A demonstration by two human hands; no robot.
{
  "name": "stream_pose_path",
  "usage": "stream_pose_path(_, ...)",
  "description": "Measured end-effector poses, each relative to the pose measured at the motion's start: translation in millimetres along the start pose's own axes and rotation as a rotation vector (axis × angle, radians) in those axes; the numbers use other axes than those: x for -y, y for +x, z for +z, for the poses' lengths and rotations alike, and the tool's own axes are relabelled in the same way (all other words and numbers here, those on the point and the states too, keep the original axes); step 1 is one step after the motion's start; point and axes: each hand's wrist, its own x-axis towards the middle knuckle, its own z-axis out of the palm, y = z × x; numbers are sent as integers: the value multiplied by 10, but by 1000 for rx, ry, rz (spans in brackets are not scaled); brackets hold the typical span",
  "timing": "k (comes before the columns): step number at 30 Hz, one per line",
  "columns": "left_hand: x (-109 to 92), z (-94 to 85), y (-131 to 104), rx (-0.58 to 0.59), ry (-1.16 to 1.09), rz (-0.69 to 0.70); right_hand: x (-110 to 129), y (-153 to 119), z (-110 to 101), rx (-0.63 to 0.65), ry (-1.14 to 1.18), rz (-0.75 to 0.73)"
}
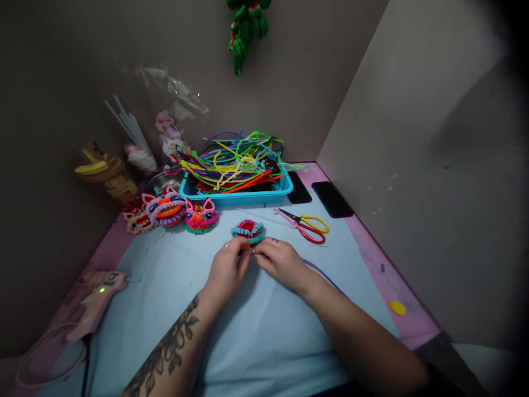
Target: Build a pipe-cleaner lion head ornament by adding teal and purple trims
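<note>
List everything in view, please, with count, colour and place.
Fuzzy piece: 1, blue and red, beyond hands.
Strip: 1, purple, by right wrist.
Animal faces: 3, multicoloured, left of piece.
Tray: 1, blue, far side.
Stems: many, mixed colours, in tray.
Scissors: 1, red and yellow, right of piece.
Phone-like slabs: 2, black, right of tray.
Glue gun: 1, pink, left edge.
Disc: 1, yellow, right edge.
Ornament: 1, green and red, above tray.
Sticks: several, white, back left.
Bag: 1, clear, back left.
Cup-like thing: 1, yellow-brown, back left.
Bowl: 1, silver, behind faces.
Cloth: 1, light blue, on tabletop.
Tabletop: 1, pink, under cloth.
Left hand: 1, fingers pinched near piece.
Right hand: 1, fingers pinched beside left.
</note>
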Motion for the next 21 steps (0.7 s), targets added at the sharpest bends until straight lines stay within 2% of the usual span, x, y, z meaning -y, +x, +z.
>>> stream_pose_path(4, 14, 35, 21, 61, -369, -245, -15, -23, -15, 36, -266, -188)
stream_pose_path(6, 18, 39, 30, 84, -495, -323, -4, -25, -18, 25, -293, -210)
stream_pose_path(8, 15, 33, 34, 67, -492, -351, 8, -25, -12, -4, -245, -184)
stream_pose_path(12, 5, 10, 31, 35, -394, -337, 10, -31, 27, -73, -54, -110)
stream_pose_path(16, 11, -15, 33, 50, -415, -292, -9, -36, 57, -144, 7, -60)
stream_pose_path(18, 11, -32, 31, 52, -349, -220, -16, -33, 57, -167, 16, -35)
stream_pose_path(21, 5, -52, 17, 51, -115, -35, -15, -28, 48, -171, 36, -1)
